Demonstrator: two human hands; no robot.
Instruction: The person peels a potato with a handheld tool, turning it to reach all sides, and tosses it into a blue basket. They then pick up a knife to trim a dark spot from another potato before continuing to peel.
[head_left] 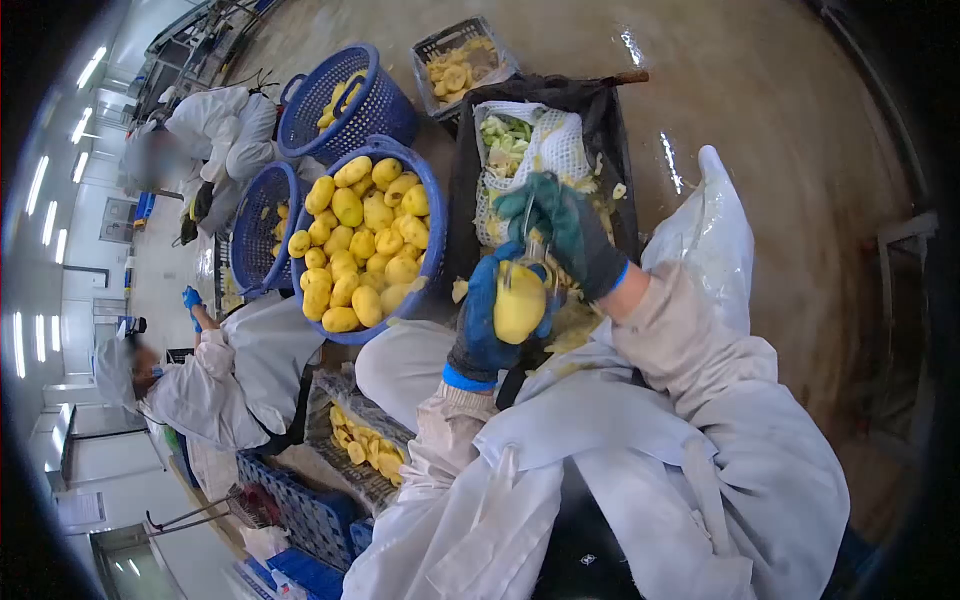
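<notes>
My left hand [480,325], in a blue glove, is wrapped round a yellow mango [519,303] in front of my lap. Closed about the handle of a peeler [537,245], my right hand [560,225] in a green glove has the tool's head at the mango's upper end. The peeler's blade is blurred. Beneath both hands sits a black-lined crate [465,170] with white foam netting [560,140] and pale green and yellow peelings [505,140]. To the left, a blue basket [437,200] is heaped with whole yellow mangoes [365,240].
More blue baskets [395,115] stand beyond, beside a crate of yellow cut pieces [460,68]. Another crate of mango slices [362,447] lies by my left leg. A co-worker in white [225,385] sits at left, another person [225,130] farther off. Wet floor [770,120] stretches right.
</notes>
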